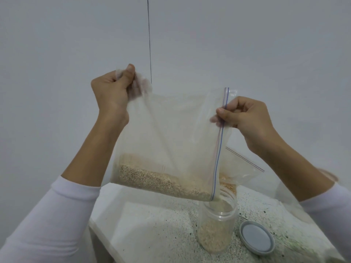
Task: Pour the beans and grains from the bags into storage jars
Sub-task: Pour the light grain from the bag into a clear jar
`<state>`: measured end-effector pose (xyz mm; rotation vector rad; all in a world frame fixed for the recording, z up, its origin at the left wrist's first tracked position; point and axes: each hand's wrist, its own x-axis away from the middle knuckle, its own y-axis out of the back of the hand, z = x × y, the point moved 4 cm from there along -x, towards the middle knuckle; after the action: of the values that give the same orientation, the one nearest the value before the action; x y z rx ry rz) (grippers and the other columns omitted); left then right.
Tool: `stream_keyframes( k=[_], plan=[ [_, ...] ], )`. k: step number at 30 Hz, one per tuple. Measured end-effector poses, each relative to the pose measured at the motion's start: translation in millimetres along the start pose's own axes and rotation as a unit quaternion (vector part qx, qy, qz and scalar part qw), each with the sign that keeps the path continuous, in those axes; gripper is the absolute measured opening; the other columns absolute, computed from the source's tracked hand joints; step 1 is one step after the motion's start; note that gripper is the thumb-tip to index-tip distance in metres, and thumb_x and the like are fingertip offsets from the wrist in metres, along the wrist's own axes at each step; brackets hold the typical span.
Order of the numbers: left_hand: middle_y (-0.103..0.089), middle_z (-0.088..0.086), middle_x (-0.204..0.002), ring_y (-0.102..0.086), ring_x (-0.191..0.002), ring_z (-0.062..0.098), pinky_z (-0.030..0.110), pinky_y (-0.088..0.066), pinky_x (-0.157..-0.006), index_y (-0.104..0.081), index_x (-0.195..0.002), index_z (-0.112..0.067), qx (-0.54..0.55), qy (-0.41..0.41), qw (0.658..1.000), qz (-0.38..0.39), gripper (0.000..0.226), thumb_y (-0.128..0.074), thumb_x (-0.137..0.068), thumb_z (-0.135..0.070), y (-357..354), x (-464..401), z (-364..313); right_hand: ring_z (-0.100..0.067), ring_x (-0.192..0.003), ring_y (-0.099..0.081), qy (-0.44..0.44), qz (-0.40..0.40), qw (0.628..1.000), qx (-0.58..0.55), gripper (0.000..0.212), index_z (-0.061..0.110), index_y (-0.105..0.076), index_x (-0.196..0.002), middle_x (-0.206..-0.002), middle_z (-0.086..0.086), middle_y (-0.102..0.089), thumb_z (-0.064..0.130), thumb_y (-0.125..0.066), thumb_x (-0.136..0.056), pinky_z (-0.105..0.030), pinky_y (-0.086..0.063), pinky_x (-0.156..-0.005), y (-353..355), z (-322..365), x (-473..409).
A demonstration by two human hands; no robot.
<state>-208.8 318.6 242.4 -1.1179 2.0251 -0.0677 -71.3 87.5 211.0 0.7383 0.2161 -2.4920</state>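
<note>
A clear zip bag [171, 133] hangs tilted in the air, with its blue-and-red zip strip running down the right side. My left hand [112, 90] grips its upper left corner. My right hand [245, 112] pinches the zip edge higher up. Pale grains [157, 181] lie along the bag's low edge and stream from its lower right corner into an open clear plastic jar [217, 223]. The jar stands on the speckled counter [161, 224] and is partly filled with the same grains.
A round grey lid [256, 237] lies on the counter right of the jar. A second clear bag [239, 168] with grains sits behind the jar. The counter's left edge drops off near the bottom centre. A plain white wall fills the background.
</note>
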Motion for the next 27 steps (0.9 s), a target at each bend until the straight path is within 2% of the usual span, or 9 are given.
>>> stream_keyframes(
  k=[2, 3, 6, 8, 12, 15, 19, 22, 27],
  plan=[
    [-0.056, 0.018, -0.076, -0.057, -0.071, 0.029, 0.049, -0.057, -0.073, -0.055, -0.055, -0.005, 0.000, 0.005, 1.000, -0.022, 0.035, -0.070, -0.085, -0.015, 5, -3, 2, -0.025, -0.063, -0.066, 0.004, -0.010, 1.000, -0.004, 0.025, 0.005, -0.052, -0.066, -0.056, -0.004, -0.068, -0.006, -0.064, -0.084, -0.027, -0.056, -0.061, 1, 0, 0],
    [-0.057, 0.017, -0.074, -0.057, -0.071, 0.030, 0.050, -0.057, -0.074, -0.056, -0.054, -0.007, 0.005, 0.008, 1.000, -0.014, 0.035, -0.071, -0.085, -0.015, 4, -3, 2, -0.023, -0.062, -0.067, 0.005, -0.013, 1.000, -0.006, 0.025, 0.006, -0.052, -0.065, -0.056, -0.004, -0.067, -0.006, -0.064, -0.084, -0.026, -0.055, -0.060, 1, 0, 0],
    [-0.058, 0.020, -0.076, -0.060, -0.065, 0.029, 0.040, -0.056, -0.068, -0.058, -0.064, 0.001, 0.006, 0.010, 1.000, 0.002, 0.028, -0.067, -0.088, -0.012, 1, -1, 2, -0.021, -0.059, -0.066, -0.006, -0.002, 1.000, -0.007, 0.024, 0.005, -0.053, -0.066, -0.055, -0.005, -0.067, -0.007, -0.063, -0.084, -0.026, -0.056, -0.060, -2, -2, 1],
    [-0.058, 0.016, -0.069, -0.060, -0.062, 0.028, 0.045, -0.058, -0.067, -0.056, -0.062, 0.000, 0.023, 0.003, 0.999, -0.022, 0.030, -0.067, -0.088, -0.011, 3, -1, 1, -0.020, -0.058, -0.066, -0.001, -0.008, 1.000, -0.010, 0.025, 0.006, -0.052, -0.065, -0.056, -0.005, -0.067, -0.006, -0.064, -0.084, -0.025, -0.056, -0.060, 0, 1, 0],
    [-0.062, 0.013, -0.061, -0.063, -0.056, 0.026, 0.034, -0.053, -0.064, -0.058, -0.066, 0.002, 0.028, 0.003, 0.999, 0.023, 0.028, -0.063, -0.090, -0.009, -2, 3, 0, -0.020, -0.058, -0.066, -0.001, -0.001, 1.000, -0.006, 0.025, 0.006, -0.051, -0.066, -0.057, -0.006, -0.068, -0.006, -0.064, -0.084, -0.026, -0.056, -0.061, -3, 0, 2],
    [-0.062, 0.011, -0.058, -0.063, -0.054, 0.022, 0.029, -0.053, -0.058, -0.058, -0.065, 0.002, 0.042, 0.000, 0.999, 0.001, 0.028, -0.062, -0.091, -0.007, -3, 7, 1, -0.017, -0.057, -0.066, 0.003, -0.009, 1.000, -0.016, 0.024, 0.004, -0.051, -0.067, -0.057, -0.008, -0.066, -0.007, -0.064, -0.084, -0.024, -0.055, -0.058, -4, 0, 3],
    [-0.063, 0.013, -0.060, -0.063, -0.056, 0.024, 0.034, -0.054, -0.063, -0.060, -0.067, 0.005, 0.026, 0.008, 0.999, 0.025, 0.028, -0.063, -0.091, -0.009, -4, 6, 1, -0.020, -0.058, -0.065, -0.004, 0.002, 1.000, -0.008, 0.022, 0.004, -0.052, -0.068, -0.057, -0.008, -0.067, -0.006, -0.063, -0.084, -0.025, -0.056, -0.059, -7, 0, 3],
    [-0.063, 0.008, -0.055, -0.064, -0.053, 0.023, 0.031, -0.053, -0.059, -0.059, -0.061, 0.000, 0.035, 0.000, 0.999, 0.010, 0.032, -0.061, -0.091, -0.007, -4, 7, 0, -0.019, -0.058, -0.066, -0.003, -0.004, 1.000, -0.008, 0.022, 0.003, -0.052, -0.068, -0.055, -0.005, -0.067, -0.006, -0.064, -0.084, -0.024, -0.056, -0.059, -7, 1, 3],
    [-0.063, 0.007, -0.054, -0.063, -0.053, 0.023, 0.032, -0.054, -0.060, -0.059, -0.062, 0.000, 0.029, 0.007, 0.999, 0.021, 0.031, -0.061, -0.092, -0.008, -7, 10, -3, -0.020, -0.057, -0.064, -0.013, 0.006, 1.000, -0.002, 0.022, 0.003, -0.053, -0.068, -0.057, -0.006, -0.068, -0.006, -0.063, -0.085, -0.025, -0.056, -0.060, -7, 1, 4]
  ],
)
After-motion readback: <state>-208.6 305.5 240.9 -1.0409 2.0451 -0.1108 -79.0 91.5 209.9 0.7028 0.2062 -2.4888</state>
